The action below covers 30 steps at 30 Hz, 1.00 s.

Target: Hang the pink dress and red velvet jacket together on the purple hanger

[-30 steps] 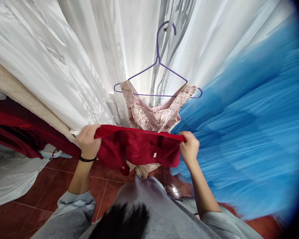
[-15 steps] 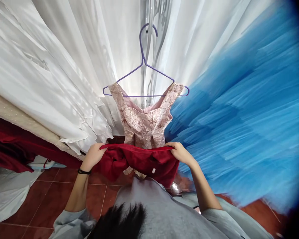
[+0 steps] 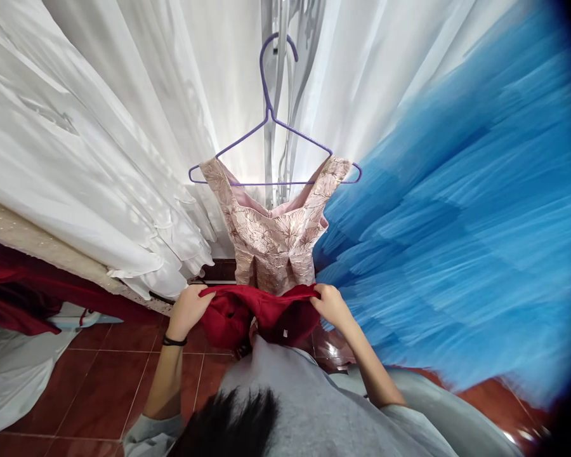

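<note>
A dark red cloth garment (image 3: 276,308) with a small white tag inside is stretched between my hands, its top edge sagging a little. My left hand (image 3: 190,311) is closed on one end of that edge, and my right hand (image 3: 332,304) pinches the other end. Right beyond it hangs a pink and gold floral dress (image 3: 273,235) with wide shoulder straps, on a purple hanger (image 3: 269,136). The red garment covers the dress below the waist. What kind of garment the red one is, I cannot tell.
White curtain-like fabric (image 3: 137,114) falls on the left and behind. A layered blue tulle skirt (image 3: 457,222) fills the right side. At the lower left are more dark red cloth (image 3: 47,285) and pale sheer fabric (image 3: 23,387), above a red tiled floor (image 3: 109,387).
My hands have drawn closer together, the left moving inward to the right and the right slightly to the left. The red garment's top edge has gone from nearly taut to slack.
</note>
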Available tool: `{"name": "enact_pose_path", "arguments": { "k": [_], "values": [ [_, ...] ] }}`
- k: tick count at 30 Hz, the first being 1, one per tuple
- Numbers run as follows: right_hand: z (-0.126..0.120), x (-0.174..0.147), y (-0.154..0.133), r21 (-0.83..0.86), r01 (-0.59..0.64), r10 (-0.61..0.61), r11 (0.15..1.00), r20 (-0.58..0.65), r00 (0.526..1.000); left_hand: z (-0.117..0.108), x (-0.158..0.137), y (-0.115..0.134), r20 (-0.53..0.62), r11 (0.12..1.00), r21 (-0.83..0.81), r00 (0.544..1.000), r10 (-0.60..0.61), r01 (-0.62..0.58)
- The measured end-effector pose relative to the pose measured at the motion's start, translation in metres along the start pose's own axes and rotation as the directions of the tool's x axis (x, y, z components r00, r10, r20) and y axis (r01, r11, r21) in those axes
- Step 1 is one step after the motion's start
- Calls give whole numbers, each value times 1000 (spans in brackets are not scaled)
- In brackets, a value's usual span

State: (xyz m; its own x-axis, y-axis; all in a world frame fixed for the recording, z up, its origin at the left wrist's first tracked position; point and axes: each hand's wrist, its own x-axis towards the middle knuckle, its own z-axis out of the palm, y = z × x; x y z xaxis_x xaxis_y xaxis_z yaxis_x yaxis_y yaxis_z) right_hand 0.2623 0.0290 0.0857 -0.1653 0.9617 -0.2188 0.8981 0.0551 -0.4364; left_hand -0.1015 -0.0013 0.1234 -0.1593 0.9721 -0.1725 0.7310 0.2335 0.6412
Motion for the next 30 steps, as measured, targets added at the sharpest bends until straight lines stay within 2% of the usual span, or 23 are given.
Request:
{"name": "enact_pose_path", "arguments": {
  "k": [3,5,8,10,11,13,14,15,16,18,19,20,21,23,25,27,29,30],
  "values": [
    [14,1,-11,234,131,-128,963,-29,991,32,-2,16,79,985,-154,993,89,-76],
    [32,2,-26,383,211,-243,899,37,969,62,-7,37,184,951,-283,966,181,-124],
    [62,10,-47,596,314,-454,739,98,885,96,-15,71,295,885,-425,895,335,-191],
    [74,17,-54,702,354,-538,618,49,842,98,-17,85,342,861,-450,845,410,-236],
    [77,20,-54,736,349,-535,581,22,844,91,-15,88,375,854,-445,811,450,-269],
    [74,24,-48,776,299,-467,555,-7,884,67,-3,84,441,827,-440,718,538,-350],
    [69,25,-41,796,261,-419,546,-10,908,52,7,78,448,809,-440,686,574,-390],
    [63,25,-33,820,218,-364,529,-13,931,38,21,69,424,797,-432,684,593,-423],
    [55,23,-23,844,175,-303,507,-15,953,26,38,58,356,797,-408,726,588,-445],
    [39,17,-1,880,101,-160,464,-29,987,11,80,37,117,830,-333,854,507,-447],
    [30,13,10,889,74,-83,452,-41,996,8,104,29,-3,846,-320,894,449,-426],
    [22,8,22,893,57,-10,447,-59,998,9,128,24,-93,846,-350,914,395,-402],
    [14,4,33,894,47,61,445,-83,995,13,150,21,-135,834,-408,928,347,-372],
    [-1,-5,54,902,51,192,430,-146,971,24,185,25,-126,799,-500,940,316,-335],
    [-15,-14,72,908,80,301,411,-218,929,38,204,36,-47,770,-550,932,359,-324],
    [-30,-20,87,902,111,383,416,-285,879,47,208,49,42,761,-577,920,389,-296],
    [-47,-22,99,884,129,424,450,-338,840,52,200,57,162,777,-592,913,375,-215],
    [-56,-20,105,872,135,431,470,-361,827,52,193,60,229,786,-590,894,384,-186]
  ]
}}
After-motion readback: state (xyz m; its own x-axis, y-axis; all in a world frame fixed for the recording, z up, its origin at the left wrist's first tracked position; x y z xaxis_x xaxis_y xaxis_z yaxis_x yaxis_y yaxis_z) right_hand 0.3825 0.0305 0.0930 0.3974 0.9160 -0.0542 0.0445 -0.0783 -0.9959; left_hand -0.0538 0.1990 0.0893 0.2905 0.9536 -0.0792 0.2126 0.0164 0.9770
